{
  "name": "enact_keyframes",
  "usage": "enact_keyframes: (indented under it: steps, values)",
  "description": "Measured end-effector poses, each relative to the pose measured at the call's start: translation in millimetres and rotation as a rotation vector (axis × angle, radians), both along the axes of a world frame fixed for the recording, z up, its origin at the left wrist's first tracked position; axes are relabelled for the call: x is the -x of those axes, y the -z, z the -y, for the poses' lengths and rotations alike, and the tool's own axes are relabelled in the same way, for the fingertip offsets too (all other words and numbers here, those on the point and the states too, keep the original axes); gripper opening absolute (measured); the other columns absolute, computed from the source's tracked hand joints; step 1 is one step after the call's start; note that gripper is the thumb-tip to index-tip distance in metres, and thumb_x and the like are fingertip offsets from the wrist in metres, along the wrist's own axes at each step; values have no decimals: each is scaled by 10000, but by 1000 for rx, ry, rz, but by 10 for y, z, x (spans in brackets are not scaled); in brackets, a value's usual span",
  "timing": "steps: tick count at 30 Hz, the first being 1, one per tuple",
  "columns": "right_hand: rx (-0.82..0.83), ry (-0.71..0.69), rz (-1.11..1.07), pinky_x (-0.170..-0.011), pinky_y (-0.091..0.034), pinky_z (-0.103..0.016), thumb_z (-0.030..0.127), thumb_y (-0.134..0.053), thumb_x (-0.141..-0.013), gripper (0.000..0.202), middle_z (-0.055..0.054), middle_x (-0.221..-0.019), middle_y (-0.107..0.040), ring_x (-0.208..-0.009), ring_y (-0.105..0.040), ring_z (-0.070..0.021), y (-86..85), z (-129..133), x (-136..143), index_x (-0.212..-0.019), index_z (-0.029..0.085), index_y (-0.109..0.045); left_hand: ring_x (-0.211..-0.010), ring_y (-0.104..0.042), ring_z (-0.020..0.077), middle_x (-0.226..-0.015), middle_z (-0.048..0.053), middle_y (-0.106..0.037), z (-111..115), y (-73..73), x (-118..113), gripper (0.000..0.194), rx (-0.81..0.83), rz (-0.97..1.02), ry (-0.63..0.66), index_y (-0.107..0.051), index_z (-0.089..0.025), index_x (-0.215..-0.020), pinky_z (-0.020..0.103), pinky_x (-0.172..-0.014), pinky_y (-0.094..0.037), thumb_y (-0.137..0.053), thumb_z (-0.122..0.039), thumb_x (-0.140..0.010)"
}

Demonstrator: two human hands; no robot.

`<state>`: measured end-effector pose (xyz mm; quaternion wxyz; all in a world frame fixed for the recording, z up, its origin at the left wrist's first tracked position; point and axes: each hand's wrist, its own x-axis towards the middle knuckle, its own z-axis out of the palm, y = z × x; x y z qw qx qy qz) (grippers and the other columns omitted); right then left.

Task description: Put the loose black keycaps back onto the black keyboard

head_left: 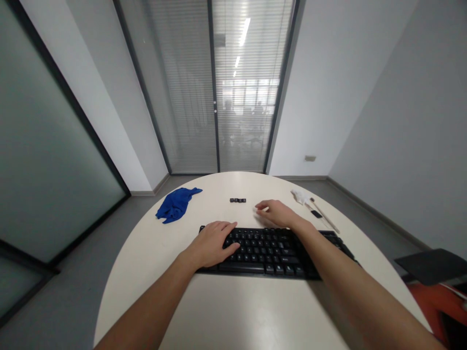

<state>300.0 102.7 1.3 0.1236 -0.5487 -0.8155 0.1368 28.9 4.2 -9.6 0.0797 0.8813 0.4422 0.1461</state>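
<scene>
A black keyboard [251,250] lies across the near half of the round table. My left hand [215,243] rests on its left part, palm down, fingers stretched out and thumb apart over the keys. Just beyond the keyboard's back edge is my right hand [275,212], its forearm crossing the right part of the keys. The thumb and forefinger of that hand are bent together in a pinch, and anything between them is too small to make out. Several black keycaps [238,200] stand in a short row on the table, left of my right fingertips.
A crumpled blue cloth [177,205] lies at the table's left. To the right are a white crumpled piece [301,197], a thin stick-like tool [326,217] and a small black-ended item [315,214]. Beyond the pale table [233,311], a dark-and-red object [430,291] shows at lower right.
</scene>
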Motion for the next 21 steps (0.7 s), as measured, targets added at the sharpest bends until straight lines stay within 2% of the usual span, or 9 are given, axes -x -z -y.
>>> enact_keyframes:
  steps: [3, 9, 16, 21]
  values:
    - [-75, 52, 141, -911, -501, -319, 366, -593, -932, 423, -113, -1272, -700, -1060, -686, -249, 29, -172, 244, -1315, 192, -636, -1276, -531, 285, -1392, 112, -591, -5, 10, 5, 574, -5, 0, 2, -483, -178, -1453, 450, -1111, -402, -520, -480, -966]
    - [-143, 117, 239, -911, -496, -396, 305, -563, -939, 468, -154, -1270, -673, -1080, -673, -309, 92, -312, 564, -1400, 224, -555, -1280, -529, 283, -1388, 109, -593, -25, 26, 21, 576, -3, 7, 11, -478, -185, -1452, 451, -1115, -399, -529, -485, -963]
    - [-137, 168, 278, -882, -495, -376, 312, -559, -944, 297, -154, -1171, -708, -1053, -676, -306, 98, -327, 585, -1176, 211, -715, -1279, -528, 281, -1394, 105, -590, -18, 15, 14, 577, 9, 8, 5, -477, -176, -1452, 446, -1119, -395, -532, -476, -961]
    - [-89, 124, 245, -894, -482, -322, 349, -604, -921, 270, -120, -1109, -756, -1037, -685, -270, 31, -165, 440, -1082, 212, -772, -1277, -533, 277, -1389, 98, -596, -13, 16, 5, 565, 1, 6, 0, -484, -191, -1446, 449, -1121, -390, -533, -474, -960]
